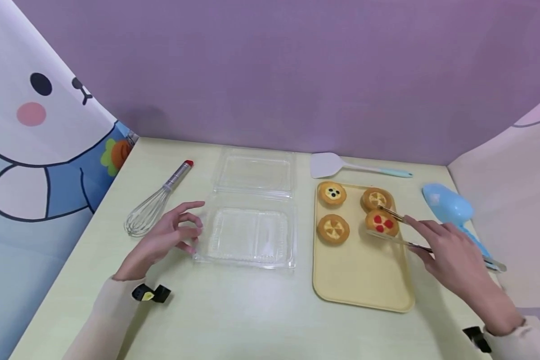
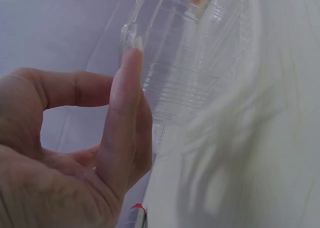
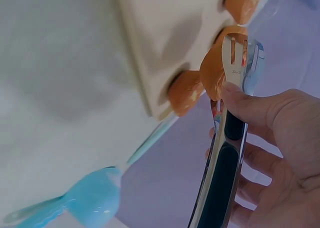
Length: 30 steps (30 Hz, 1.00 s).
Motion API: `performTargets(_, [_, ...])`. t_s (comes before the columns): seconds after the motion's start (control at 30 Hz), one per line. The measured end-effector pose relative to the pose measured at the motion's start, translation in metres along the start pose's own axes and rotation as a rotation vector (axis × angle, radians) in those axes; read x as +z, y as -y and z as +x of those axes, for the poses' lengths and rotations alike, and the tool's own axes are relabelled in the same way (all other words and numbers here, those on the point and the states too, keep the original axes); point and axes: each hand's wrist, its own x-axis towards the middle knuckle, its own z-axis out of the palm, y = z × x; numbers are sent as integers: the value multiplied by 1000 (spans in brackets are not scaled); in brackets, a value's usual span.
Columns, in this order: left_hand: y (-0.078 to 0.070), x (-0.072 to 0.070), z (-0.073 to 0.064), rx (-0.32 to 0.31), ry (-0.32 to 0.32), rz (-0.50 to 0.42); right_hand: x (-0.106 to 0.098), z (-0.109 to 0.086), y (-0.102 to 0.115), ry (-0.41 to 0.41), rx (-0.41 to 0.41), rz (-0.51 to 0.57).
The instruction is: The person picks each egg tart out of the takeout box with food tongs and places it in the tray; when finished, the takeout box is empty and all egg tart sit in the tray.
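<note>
My right hand (image 1: 454, 255) grips metal tongs with dark handle inlays (image 3: 222, 183), whose tips hold a small round tart with red pieces on top (image 1: 381, 223). That tart appears raised over the right side of a beige tray (image 1: 360, 280) and overlaps a cross-patterned tart (image 1: 375, 198) behind it. Two more tarts sit on the tray's left: one with dark dots (image 1: 332, 193), one cross-patterned (image 1: 333, 229). A clear plastic clamshell box (image 1: 247, 235) lies unfolded in the middle, lid away from me. My left hand (image 1: 171, 232), fingers loosely bent, has its fingertips right at the box's left rim.
A wire whisk (image 1: 148, 210) lies left of the box. Behind the tray is a white spatula (image 1: 327, 165) with a light blue handle. At the far right lies a blue scoop (image 1: 447, 202). A purple backdrop (image 1: 270, 75) rises along the table's back edge.
</note>
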Motion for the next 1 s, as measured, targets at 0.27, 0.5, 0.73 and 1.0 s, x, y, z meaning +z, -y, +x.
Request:
performTargets(0.27, [1, 0, 3, 0, -1, -2, 8, -10, -3, 12, -2, 14])
performTargets(0.5, [3, 0, 3, 0, 4, 0, 15, -13, 0, 38, 3, 20])
performTargets(0.73, [4, 0, 3, 6, 3, -9, 21, -12, -2, 54, 4, 12])
performTargets(1.0, [4, 0, 3, 5, 0, -7, 19, -11, -4, 84, 14, 2])
